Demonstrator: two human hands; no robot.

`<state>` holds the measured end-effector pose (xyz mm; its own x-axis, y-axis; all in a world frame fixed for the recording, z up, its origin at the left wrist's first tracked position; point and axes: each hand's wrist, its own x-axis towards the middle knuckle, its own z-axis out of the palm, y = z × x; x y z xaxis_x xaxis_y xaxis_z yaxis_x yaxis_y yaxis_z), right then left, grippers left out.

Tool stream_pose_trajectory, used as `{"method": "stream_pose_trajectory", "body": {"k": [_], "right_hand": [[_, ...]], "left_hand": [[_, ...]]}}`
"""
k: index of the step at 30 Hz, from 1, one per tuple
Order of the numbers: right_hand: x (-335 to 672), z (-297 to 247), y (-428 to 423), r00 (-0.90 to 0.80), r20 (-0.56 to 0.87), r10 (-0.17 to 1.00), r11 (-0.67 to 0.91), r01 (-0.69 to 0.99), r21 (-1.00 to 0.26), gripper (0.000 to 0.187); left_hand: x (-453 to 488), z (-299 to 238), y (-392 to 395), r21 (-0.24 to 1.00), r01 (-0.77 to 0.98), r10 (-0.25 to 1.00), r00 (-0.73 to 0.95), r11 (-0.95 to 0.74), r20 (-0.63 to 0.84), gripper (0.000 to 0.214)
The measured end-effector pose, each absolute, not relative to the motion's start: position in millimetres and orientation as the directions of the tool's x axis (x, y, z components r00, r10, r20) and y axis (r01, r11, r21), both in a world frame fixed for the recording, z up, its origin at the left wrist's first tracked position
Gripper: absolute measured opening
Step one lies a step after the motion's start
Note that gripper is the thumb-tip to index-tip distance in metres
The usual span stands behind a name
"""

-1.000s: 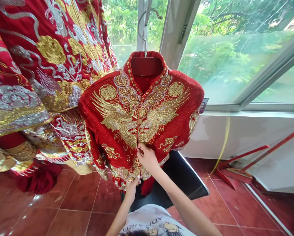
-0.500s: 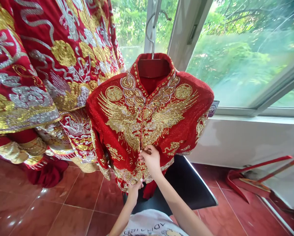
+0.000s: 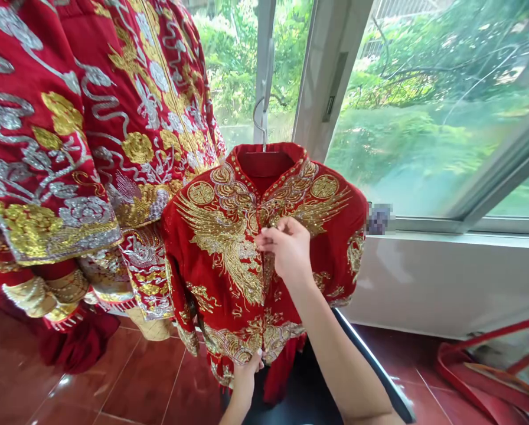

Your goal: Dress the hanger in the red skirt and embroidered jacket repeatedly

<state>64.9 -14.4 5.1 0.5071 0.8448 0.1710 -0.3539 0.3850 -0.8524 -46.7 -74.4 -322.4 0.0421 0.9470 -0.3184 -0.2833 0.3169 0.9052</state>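
Observation:
A red jacket [image 3: 220, 248] with gold and silver embroidery hangs on a metal hanger [image 3: 261, 121] in front of the window. My right hand [image 3: 286, 248] is at the middle of the jacket's chest, fingers pinched on the front closure. My left hand [image 3: 245, 373] grips the jacket's bottom hem from below, fingers curled on the fabric.
A larger red embroidered garment [image 3: 69, 147] hangs at the left, touching the jacket's sleeve. A black seat [image 3: 371, 372] stands under the jacket. Red poles [image 3: 490, 348] lie on the red tiled floor [image 3: 127, 389] at the right. The white sill [image 3: 446, 242] and window run behind.
My right hand has moved up the front closure from the jacket's waist to its chest. My left hand stays on the hem. The camera has tilted, so the jacket sits lower in view.

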Motion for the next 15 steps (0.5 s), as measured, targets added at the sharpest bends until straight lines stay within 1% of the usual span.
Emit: {"method": "stream_pose_trajectory", "body": {"k": [2,4,7,10,12,13,14,15], "right_hand": [[67.5,25.3,-11.1,0.557,0.258,0.79,0.485,-0.309,-0.818,0.029],[67.4,36.3,-8.9,0.589,0.295,0.752,0.541,-0.296,-0.787,0.027],[63.8,37.9,-5.6,0.569,0.282,0.772,0.524,-0.318,-0.79,0.028],[59.7,30.3,-5.2,0.547,0.318,0.774,0.524,-0.272,-0.807,0.026],[61.7,23.4,-8.1,0.525,0.374,0.765,0.525,-0.171,-0.834,0.023],[65.8,20.4,-10.4,0.516,0.416,0.749,0.522,-0.073,-0.85,0.021],[72.6,18.4,-12.7,0.515,0.473,0.715,0.519,0.061,-0.852,0.018],[82.4,17.8,-15.0,0.521,0.549,0.653,0.517,0.223,-0.827,0.016]], "left_hand": [[-43.7,-319.7,-75.3,0.902,-0.296,0.946,0.029,0.315,-0.322,0.052],[-42.2,-320.1,-75.5,0.899,-0.308,0.945,-0.005,0.311,-0.328,0.053],[-41.0,-325.4,-70.9,0.898,-0.329,0.943,-0.053,0.293,-0.328,0.054],[-42.5,-332.5,-59.5,0.903,-0.33,0.949,-0.063,0.274,-0.31,0.055],[-50.6,-332.7,-50.8,0.896,-0.265,0.925,-0.036,0.355,-0.378,0.058],[-58.1,-328.4,-46.9,0.891,-0.191,0.908,0.003,0.412,-0.419,0.059],[-68.0,-319.4,-43.4,0.899,-0.098,0.904,0.05,0.428,-0.425,0.059],[-79.5,-304.5,-40.6,0.91,-0.002,0.906,0.09,0.415,-0.413,0.057]]}}
